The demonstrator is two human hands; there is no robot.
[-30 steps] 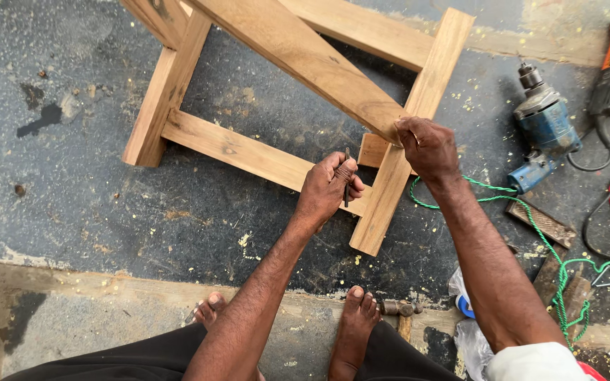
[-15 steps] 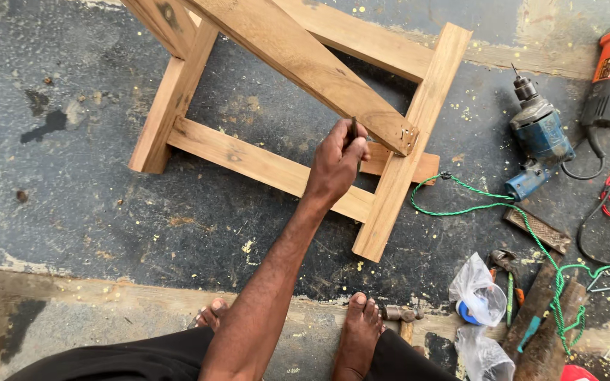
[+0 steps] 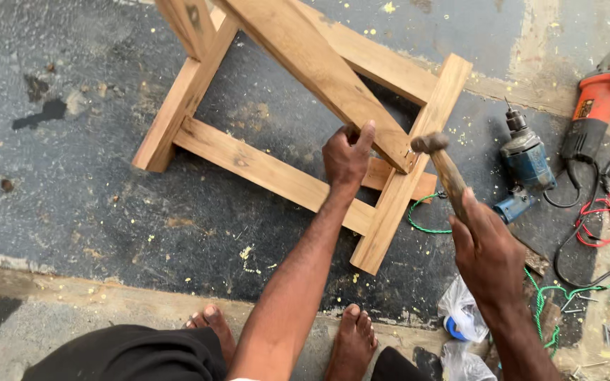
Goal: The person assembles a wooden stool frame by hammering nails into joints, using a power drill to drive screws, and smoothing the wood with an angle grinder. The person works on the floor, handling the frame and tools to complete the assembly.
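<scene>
Wooden frame (image 3: 270, 169) lies on dark concrete floor (image 3: 72, 212). Left hand (image 3: 347, 156) closed around the diagonal brace (image 3: 319, 70) near its lower joint. Right hand (image 3: 488, 254) grips hammer (image 3: 446, 169) handle; head sits at the joint. Blue drill (image 3: 524, 159) just right.

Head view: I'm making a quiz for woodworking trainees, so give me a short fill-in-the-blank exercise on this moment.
1. The right hand grips a ____ by its wooden handle.
2. The left hand rests on the slanted plank of the ____ frame.
3. The blue power tool on the floor right of the frame is a ____.

Missing words: hammer; wooden; drill
</scene>
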